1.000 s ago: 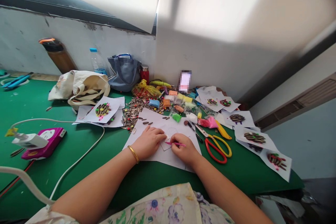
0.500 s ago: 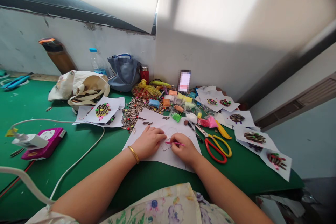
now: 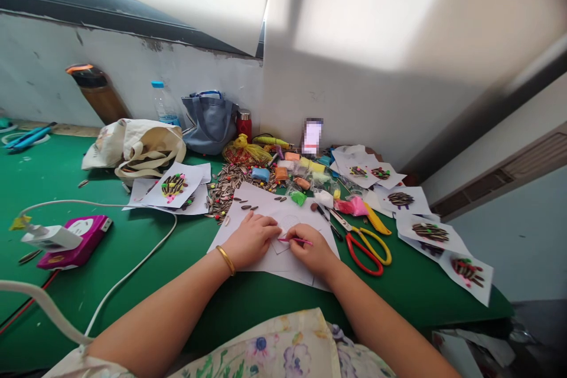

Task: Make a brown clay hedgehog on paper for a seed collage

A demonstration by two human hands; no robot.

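As the right grip [image 3: 309, 249] pinches a crosswise pink tool [image 3: 303, 241], tip leftward, the left hand [image 3: 250, 240] lies flat.

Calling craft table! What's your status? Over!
Right hand holds pink stick. Left hand rests on paper. Loose seeds beyond left hand; scissors off right.

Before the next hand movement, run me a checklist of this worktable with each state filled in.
1. Pink tool gripped in the right hand: ok.
2. Left hand resting on the white paper: ok.
3. Pink tool's tip touching the paper: cannot tell, too small and close to the fingers.
4. White paper free of loose seeds: not ok, several lie on its far part.
5. Scissors apart from the right hand: ok, they lie to its right.
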